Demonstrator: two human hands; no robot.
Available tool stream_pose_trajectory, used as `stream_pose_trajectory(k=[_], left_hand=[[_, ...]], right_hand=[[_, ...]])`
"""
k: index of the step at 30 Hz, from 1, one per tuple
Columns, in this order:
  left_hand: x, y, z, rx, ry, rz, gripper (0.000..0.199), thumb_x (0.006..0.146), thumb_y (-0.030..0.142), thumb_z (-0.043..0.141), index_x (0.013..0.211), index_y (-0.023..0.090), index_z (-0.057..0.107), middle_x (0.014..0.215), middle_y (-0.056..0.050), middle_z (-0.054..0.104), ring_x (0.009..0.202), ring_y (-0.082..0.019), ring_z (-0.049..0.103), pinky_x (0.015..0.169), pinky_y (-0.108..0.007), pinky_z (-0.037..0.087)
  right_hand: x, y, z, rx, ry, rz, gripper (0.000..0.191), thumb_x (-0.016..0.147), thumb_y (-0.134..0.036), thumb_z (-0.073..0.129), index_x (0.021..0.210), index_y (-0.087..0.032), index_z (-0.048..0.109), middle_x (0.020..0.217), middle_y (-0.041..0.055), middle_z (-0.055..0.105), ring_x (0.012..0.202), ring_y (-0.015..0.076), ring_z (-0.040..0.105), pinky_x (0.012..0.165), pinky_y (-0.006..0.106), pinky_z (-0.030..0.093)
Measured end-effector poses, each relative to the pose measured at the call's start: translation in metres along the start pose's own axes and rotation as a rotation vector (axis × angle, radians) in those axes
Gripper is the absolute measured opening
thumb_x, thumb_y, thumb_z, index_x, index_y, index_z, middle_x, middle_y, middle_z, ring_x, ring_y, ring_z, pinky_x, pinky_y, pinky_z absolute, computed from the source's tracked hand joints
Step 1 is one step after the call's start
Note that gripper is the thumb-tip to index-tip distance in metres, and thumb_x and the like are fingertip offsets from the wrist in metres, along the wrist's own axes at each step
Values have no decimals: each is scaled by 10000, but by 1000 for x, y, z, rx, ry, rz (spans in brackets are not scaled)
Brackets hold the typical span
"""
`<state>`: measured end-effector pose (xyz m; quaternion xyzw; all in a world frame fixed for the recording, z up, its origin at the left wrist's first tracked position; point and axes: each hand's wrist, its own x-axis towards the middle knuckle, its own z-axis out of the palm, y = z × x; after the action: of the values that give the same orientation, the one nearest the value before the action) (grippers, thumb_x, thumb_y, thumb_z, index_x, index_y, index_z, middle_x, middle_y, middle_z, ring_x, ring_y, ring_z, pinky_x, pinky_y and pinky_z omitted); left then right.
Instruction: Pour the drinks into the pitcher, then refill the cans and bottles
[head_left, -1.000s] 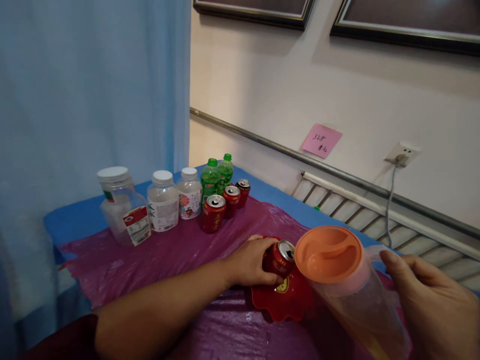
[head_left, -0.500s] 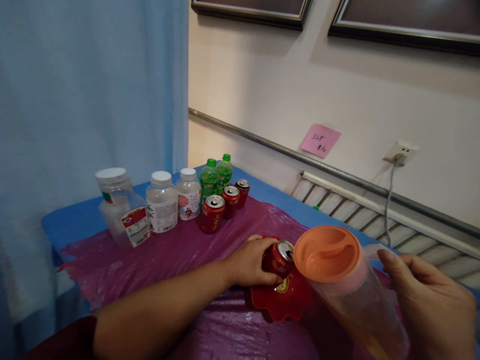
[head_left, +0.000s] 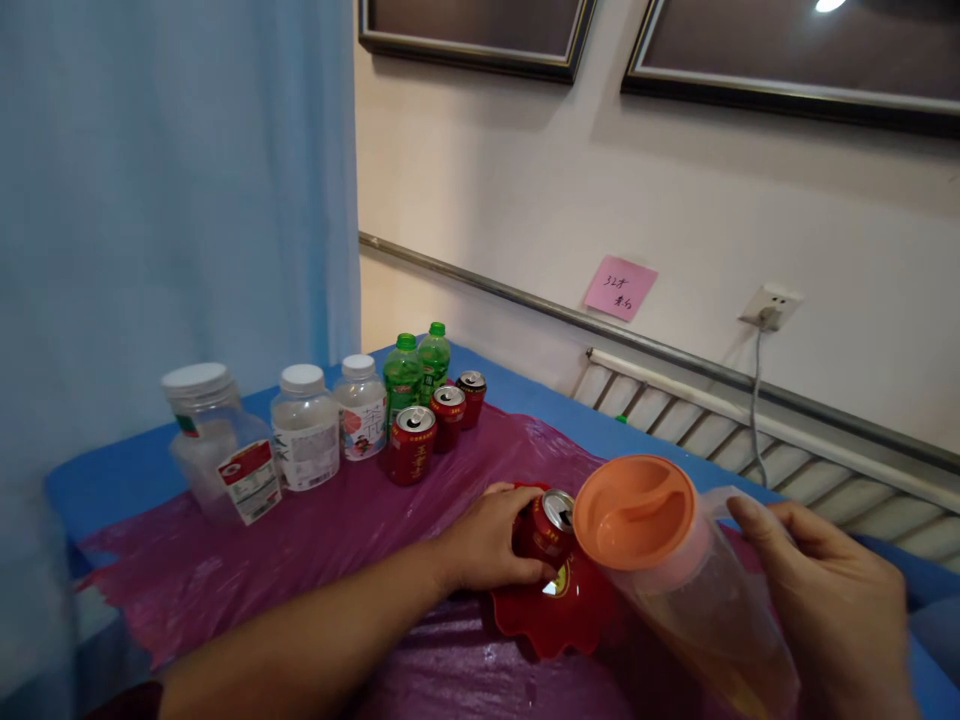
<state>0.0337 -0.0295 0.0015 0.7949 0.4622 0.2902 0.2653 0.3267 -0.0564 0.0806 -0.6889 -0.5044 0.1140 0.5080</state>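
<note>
While the left hand [head_left: 487, 540] held a red can [head_left: 546, 535] between thumb and fingers, the right hand [head_left: 840, 590] was closed round the handle of a clear pitcher [head_left: 705, 600]. Pitcher tilted leftward, orange lid [head_left: 634, 512] close against the can's open top; contact could not be told. Held can at the red scalloped dish [head_left: 551, 610]; whether its base rested there, hidden. Dish lay on a purple plastic sheet [head_left: 322, 580] spread over the blue table [head_left: 517, 375]. Farther back, three other cans [head_left: 412, 445] stood in a slanting row beside two green bottles [head_left: 403, 375]. Left of these, three white-lidded jars [head_left: 306, 430]. Pink note [head_left: 621, 288] on the wall, above a metal rail.
</note>
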Motion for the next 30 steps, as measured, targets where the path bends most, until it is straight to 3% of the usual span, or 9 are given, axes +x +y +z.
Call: stream_pose_trajectory(k=[8, 30], left_hand=[[1, -1, -2, -25, 9, 20, 767, 602, 400, 880, 1306, 285, 598, 1234, -25, 699, 1099, -293, 610, 1020, -426, 433], [0, -2, -1, -38, 16, -27, 797, 579, 372, 888, 1314, 282, 592, 1284, -43, 671, 1161, -313, 586, 1038, -444, 432]], right_hand=[[0, -11, 4, 52, -15, -4, 470, 686, -637, 712, 568, -205, 569, 555, -51, 411, 569, 127, 414, 500, 239, 321], [-2, -17, 5, 95, -22, -19, 460, 666, -615, 699, 517, -206, 551, 517, -42, 417, 519, 123, 406, 450, 224, 323]])
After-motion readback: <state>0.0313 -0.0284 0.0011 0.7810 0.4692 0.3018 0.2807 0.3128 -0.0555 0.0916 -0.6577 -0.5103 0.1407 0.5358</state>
